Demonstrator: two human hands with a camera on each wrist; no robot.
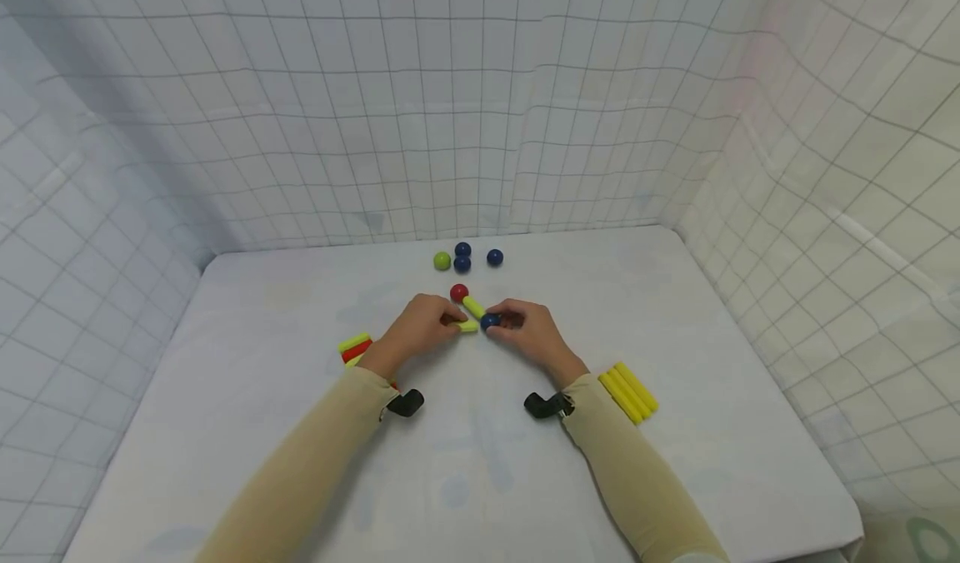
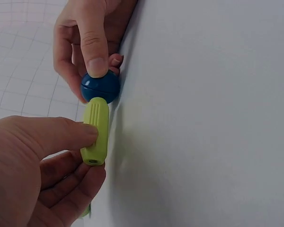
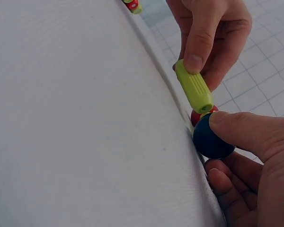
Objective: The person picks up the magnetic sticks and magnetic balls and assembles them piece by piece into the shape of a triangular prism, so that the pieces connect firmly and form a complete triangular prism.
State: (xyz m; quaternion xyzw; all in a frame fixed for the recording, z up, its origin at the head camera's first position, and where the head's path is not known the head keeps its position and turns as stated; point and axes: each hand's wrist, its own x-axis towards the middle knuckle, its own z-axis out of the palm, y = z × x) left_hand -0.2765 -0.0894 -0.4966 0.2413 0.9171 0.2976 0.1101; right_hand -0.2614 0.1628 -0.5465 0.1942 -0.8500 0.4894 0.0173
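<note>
Between thumb and fingers, my left hand (image 1: 422,327) pinches a light green ribbed rod (image 2: 95,132). Its far end lies right at a dark blue ball (image 2: 100,88); whether they touch I cannot tell. My right hand (image 1: 534,331) holds that ball with thumb and fingers, the thumb on its surface in the right wrist view. A second light green rod (image 1: 473,306) runs from the blue ball toward a red ball (image 1: 459,293) just beyond the hands. In the right wrist view the red ball (image 3: 196,117) is mostly hidden behind the held rod and blue ball.
Farther back on the white table (image 1: 457,446) sit a green ball (image 1: 442,261) and several dark blue balls (image 1: 495,257). Green and red rods (image 1: 356,350) lie left, partly behind my left forearm. Yellow rods (image 1: 628,392) lie to the right. Gridded white sheets (image 1: 465,130) surround the table.
</note>
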